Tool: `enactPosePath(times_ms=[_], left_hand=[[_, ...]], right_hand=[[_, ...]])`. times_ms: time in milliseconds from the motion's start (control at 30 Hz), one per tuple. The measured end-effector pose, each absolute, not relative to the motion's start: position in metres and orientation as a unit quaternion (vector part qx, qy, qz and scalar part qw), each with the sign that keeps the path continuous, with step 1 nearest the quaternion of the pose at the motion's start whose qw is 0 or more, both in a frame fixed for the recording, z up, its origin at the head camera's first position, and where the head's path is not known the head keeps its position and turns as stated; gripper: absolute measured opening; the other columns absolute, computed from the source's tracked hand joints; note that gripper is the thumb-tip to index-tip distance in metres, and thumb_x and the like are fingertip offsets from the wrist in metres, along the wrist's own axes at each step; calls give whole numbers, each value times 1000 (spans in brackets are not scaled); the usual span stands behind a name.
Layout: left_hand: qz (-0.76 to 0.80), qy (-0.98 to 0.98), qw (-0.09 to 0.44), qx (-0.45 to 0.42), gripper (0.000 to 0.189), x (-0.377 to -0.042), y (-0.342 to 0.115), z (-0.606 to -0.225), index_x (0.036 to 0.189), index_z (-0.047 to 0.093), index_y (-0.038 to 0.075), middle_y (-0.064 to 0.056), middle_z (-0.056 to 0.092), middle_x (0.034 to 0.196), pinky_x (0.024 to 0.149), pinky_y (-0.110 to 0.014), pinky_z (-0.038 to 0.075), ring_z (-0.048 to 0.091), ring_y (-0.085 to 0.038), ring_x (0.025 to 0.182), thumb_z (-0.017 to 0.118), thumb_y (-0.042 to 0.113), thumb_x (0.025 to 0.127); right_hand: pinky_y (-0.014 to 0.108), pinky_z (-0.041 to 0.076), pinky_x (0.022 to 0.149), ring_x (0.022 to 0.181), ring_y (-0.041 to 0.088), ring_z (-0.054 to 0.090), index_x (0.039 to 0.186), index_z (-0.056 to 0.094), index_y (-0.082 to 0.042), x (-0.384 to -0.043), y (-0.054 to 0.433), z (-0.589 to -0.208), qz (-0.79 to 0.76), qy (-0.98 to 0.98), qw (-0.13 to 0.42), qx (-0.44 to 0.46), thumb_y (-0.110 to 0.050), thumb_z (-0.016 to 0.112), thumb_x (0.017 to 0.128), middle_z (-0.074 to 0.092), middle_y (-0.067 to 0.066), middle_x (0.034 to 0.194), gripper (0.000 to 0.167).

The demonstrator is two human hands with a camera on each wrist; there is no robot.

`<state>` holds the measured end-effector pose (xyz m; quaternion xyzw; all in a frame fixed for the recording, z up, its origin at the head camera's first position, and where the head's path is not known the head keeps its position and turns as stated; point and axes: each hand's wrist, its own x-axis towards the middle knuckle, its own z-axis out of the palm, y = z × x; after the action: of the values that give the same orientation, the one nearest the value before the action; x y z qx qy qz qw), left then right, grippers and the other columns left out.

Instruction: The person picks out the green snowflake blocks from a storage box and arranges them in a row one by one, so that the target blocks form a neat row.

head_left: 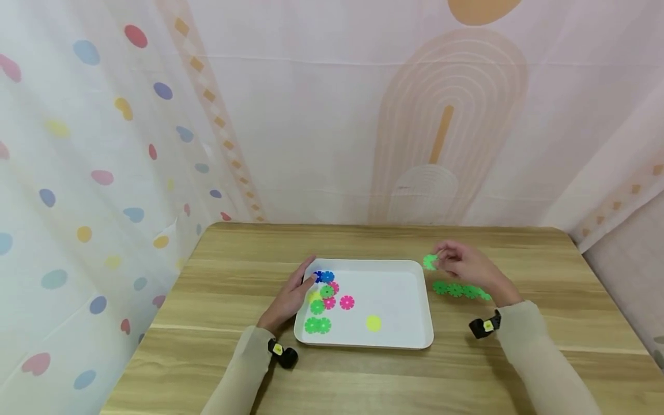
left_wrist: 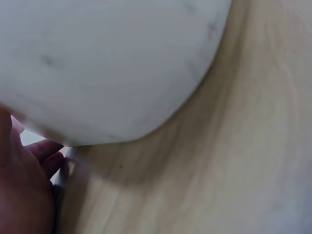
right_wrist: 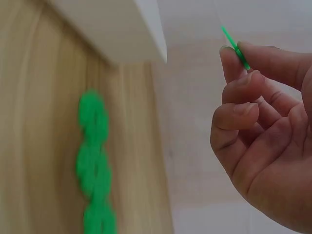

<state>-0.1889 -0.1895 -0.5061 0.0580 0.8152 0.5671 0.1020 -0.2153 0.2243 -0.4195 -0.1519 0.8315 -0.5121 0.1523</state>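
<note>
My right hand (head_left: 464, 264) pinches a green notched plastic disc (head_left: 429, 262) between thumb and forefinger, beyond the right rim of a white tray (head_left: 394, 265). In the right wrist view the disc (right_wrist: 236, 48) is seen edge-on. On the table below that hand lies a row of green discs (head_left: 455, 290), which look joined; the row (right_wrist: 93, 165) is blurred in the right wrist view. My left hand (head_left: 290, 297) grips the tray's left side, thumb over the rim. In the left wrist view the tray's white outer surface (left_wrist: 112, 68) hides part of the fingers.
Inside the tray's left half lie blue discs (head_left: 327, 277), pink discs (head_left: 347, 302) and several green discs (head_left: 317, 307). A yellow disc (head_left: 373, 323) lies nearer the tray's front edge. The wooden table (head_left: 353, 380) reaches back to a patterned curtain (head_left: 311, 144).
</note>
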Motion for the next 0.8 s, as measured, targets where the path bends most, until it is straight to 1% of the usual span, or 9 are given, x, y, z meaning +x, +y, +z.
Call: enactPosePath(times_ms=[200, 400, 567, 800], left_hand=[[567, 815, 106, 57, 54, -189, -188, -506, 159, 21, 30, 8, 11, 166, 124, -49, 4, 3, -18, 153, 39, 33, 107], [558, 821, 102, 57, 55, -190, -189, -507, 158, 22, 30, 6, 12, 166, 124, -48, 5, 4, -18, 153, 41, 32, 107], [559, 822, 99, 56, 54, -190, -190, -507, 158, 23, 31, 7, 12, 166, 124, -48, 5, 5, -18, 153, 41, 31, 107], [561, 821, 94, 59, 55, -189, -189, -507, 158, 23, 29, 3, 13, 166, 123, -51, 6, 6, -21, 153, 42, 30, 107]], right_hand=[[26, 38, 51, 60, 9, 42, 124, 50, 7, -202, 267, -424, -519, 837, 131, -113, -10, 58, 99, 59, 5, 85, 31], [30, 39, 53, 60, 10, 42, 126, 48, 7, -188, 303, -433, -505, 852, 106, -84, -14, 58, 101, 54, -1, 76, 35], [29, 40, 52, 61, 11, 45, 123, 49, 6, -180, 328, -442, -499, 861, 74, -61, -14, 56, 101, 54, -3, 75, 30], [27, 40, 52, 62, 11, 47, 115, 52, 1, -168, 356, -454, -494, 867, 57, -35, -15, 55, 102, 56, -5, 76, 21]])
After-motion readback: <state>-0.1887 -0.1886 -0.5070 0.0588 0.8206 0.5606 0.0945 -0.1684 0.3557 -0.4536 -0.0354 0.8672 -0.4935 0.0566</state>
